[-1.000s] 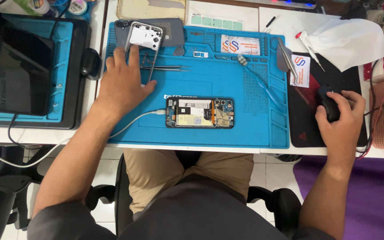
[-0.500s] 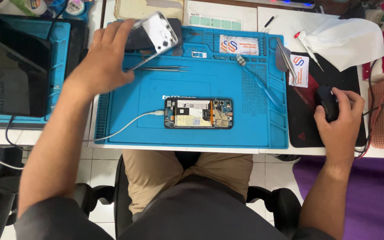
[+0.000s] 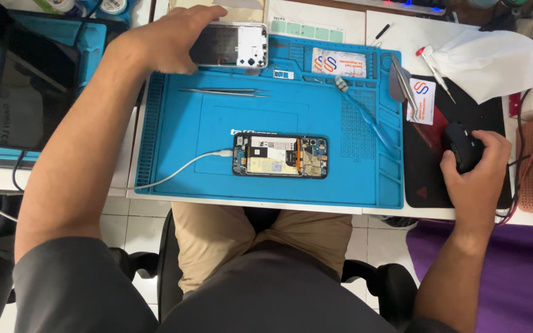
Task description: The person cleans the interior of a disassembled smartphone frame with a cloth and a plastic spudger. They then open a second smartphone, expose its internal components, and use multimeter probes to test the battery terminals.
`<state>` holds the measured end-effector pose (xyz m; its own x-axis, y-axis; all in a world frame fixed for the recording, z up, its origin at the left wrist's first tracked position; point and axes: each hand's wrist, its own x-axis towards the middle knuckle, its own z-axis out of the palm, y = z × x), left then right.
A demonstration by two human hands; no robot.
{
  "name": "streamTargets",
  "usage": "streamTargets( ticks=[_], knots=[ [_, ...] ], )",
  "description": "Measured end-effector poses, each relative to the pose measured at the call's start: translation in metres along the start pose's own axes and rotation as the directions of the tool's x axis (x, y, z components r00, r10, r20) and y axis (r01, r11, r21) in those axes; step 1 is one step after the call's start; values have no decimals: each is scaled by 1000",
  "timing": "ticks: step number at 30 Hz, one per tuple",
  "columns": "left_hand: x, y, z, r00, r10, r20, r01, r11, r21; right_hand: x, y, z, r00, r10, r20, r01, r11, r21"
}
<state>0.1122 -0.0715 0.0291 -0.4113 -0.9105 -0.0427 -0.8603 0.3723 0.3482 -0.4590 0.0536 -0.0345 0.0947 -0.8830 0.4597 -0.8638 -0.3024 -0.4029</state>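
Observation:
My left hand (image 3: 171,38) grips a white phone back cover (image 3: 232,45) and holds it flat over the far left corner of the blue work mat (image 3: 174,142). An opened phone (image 3: 280,156) with its insides showing lies in the mat's middle, a white cable (image 3: 174,174) plugged into its left end. My right hand (image 3: 477,174) rests on a black computer mouse (image 3: 462,145) on a dark mouse pad at the right.
Tweezers (image 3: 223,92) lie on the mat below the cover. A blue-handled tool (image 3: 365,111) and a metal pry tool (image 3: 402,83) sit at the mat's right. A dark tablet (image 3: 29,86) lies at the left. A white cloth (image 3: 485,58) is at far right.
My left hand lifted the white back cover off the mat, tilted it, and now holds it level farther up at the mat's far edge. The right hand stayed on the mouse.

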Motion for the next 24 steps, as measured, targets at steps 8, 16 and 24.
streamTargets(
  ticks=[8,16,24],
  knots=[
    [6,-26,-14,999,35,-30,-35,999,-11,1,-3,-1,1000,10,-1,-10,1000,-6],
    [-3,-32,-40,946,-309,-94,317,945,81,1,-2,-1,1000,31,4,-31,1000,-2],
    [10,-11,-7,996,-76,37,74,996,59,2,1,1,1000,16,5,-16,1000,-15]
  ],
)
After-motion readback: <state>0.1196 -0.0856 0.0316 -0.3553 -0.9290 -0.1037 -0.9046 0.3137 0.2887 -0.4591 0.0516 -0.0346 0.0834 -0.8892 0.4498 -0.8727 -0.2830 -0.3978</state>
